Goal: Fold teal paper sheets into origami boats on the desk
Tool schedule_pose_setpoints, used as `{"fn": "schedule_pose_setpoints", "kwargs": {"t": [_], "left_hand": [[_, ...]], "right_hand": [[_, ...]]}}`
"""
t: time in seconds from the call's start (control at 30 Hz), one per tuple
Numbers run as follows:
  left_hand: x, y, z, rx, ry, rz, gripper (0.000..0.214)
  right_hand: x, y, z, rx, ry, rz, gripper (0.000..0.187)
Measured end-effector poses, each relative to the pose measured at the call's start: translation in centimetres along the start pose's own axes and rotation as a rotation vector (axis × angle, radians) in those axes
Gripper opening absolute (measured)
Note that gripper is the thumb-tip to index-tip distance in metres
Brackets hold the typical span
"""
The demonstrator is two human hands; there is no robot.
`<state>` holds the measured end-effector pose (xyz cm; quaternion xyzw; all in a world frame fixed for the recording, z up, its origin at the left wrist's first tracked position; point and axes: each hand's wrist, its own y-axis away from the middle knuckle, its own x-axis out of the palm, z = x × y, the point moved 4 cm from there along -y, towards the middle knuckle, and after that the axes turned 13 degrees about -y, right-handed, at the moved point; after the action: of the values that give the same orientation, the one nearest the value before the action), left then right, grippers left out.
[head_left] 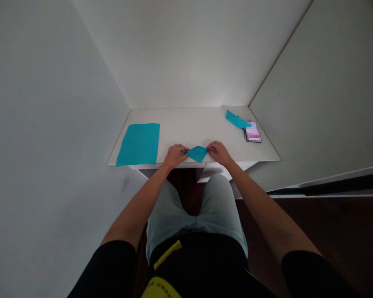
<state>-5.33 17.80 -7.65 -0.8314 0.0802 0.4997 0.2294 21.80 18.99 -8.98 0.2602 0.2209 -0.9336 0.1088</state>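
Up against pale walls (186, 54): white desk (189, 124), blue sheet (139, 145), loose strip (234, 119) overlapping some pixelated thing (253, 134). Left hand (174, 155), right hand (219, 152) both pinching a blue scrap (197, 153).

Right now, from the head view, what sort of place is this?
Probably a small indoor desk nook, at home or in an office; can't tell which. A white desktop spans between plain walls, and what looks like a storage unit sits beneath it.
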Motion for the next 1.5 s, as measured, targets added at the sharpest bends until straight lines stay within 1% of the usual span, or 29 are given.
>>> {"fn": "schedule_pose_setpoints", "kwargs": {"t": [0.13, 0.27, 0.33, 0.4, 0.47, 0.5, 0.57, 0.63, 0.7, 0.73, 0.8, 0.97, 1.07, 1.13, 1.2, 1.27, 1.3, 1.33, 1.4, 1.5], "left_hand": [[0.1, 1.3, -0.9, 0.118, -0.122, -0.009, 0.028], [0.4, 3.6, -1.9, 0.199, -0.241, -0.014, 0.041], [0.4, 4.7, -2.3, 0.207, -0.258, -0.022, 0.048], [0.4, 5.6, -2.8, 0.195, -0.247, -0.036, 0.052], [0.4, 6.1, -3.2, 0.179, -0.219, -0.042, 0.054], [0.4, 6.3, -3.4, 0.171, -0.203, -0.041, 0.056], [0.4, 6.4, -3.6, 0.148, -0.176, -0.035, 0.059], [0.5, 6.5, -3.7, 0.127, -0.161, -0.026, 0.061], [0.5, 6.5, -3.7, 0.114, -0.156, -0.022, 0.061], [0.6, 6.5, -3.7, 0.112, -0.155, -0.023, 0.060], [0.6, 6.5, -3.6, 0.109, -0.152, -0.029, 0.059], [0.5, 6.2, -3.7, 0.091, -0.156, -0.067, 0.055], [0.5, 5.6, -3.9, 0.053, -0.154, -0.085, 0.046], [0.3, 5.2, -3.9, 0.008, -0.145, -0.082, 0.040], [0.2, 4.9, -3.8, -0.025, -0.122, -0.071, 0.029], [0.0, 4.6, -3.5, -0.039, -0.072, -0.063, 0.015], [-0.2, 4.4, -3.2, -0.054, -0.029, -0.067, 0.013], [-0.3, 4.1, -2.8, -0.085, 0.032, -0.076, 0.016], [-0.4, 3.1, -1.8, -0.196, 0.205, -0.099, 0.025], [0.1, 0.8, -0.7, -0.378, 0.493, -0.101, 0.035]], "right_hand": [[0.0, 0.4, 0.8, -0.077, 0.017, 0.062, 0.021], [0.3, 0.8, 1.4, -0.134, 0.067, 0.147, 0.023], [0.4, 1.0, 1.9, -0.109, 0.130, 0.125, 0.023], [0.9, 1.3, 2.8, -0.059, 0.203, 0.062, 0.023], [2.1, 1.8, 4.2, -0.035, 0.253, 0.026, 0.031], [3.1, 2.0, 5.0, -0.042, 0.265, 0.040, 0.037], [5.4, 2.7, 6.4, -0.075, 0.272, 0.124, 0.051], [7.3, 3.3, 7.2, -0.089, 0.273, 0.207, 0.063], [8.1, 3.9, 7.0, -0.085, 0.275, 0.242, 0.070], [8.0, 4.1, 6.7, -0.081, 0.279, 0.245, 0.071], [6.9, 4.6, 5.8, -0.071, 0.295, 0.244, 0.072], [2.1, 5.4, 3.3, -0.029, 0.374, 0.219, 0.075], [0.3, 5.8, 2.4, -0.003, 0.376, 0.199, 0.077], [-0.2, 6.0, 1.9, 0.006, 0.339, 0.191, 0.078], [-0.3, 6.1, 1.7, 0.005, 0.286, 0.173, 0.079], [-0.4, 6.0, 1.5, 0.003, 0.225, 0.138, 0.081], [-0.4, 5.8, 1.4, 0.006, 0.189, 0.113, 0.081], [-0.5, 5.4, 1.3, 0.012, 0.147, 0.082, 0.080], [-0.5, 4.3, 1.0, 0.046, 0.028, -0.009, 0.075], [0.2, 1.8, 0.3, 0.149, -0.246, -0.148, 0.067]]}}
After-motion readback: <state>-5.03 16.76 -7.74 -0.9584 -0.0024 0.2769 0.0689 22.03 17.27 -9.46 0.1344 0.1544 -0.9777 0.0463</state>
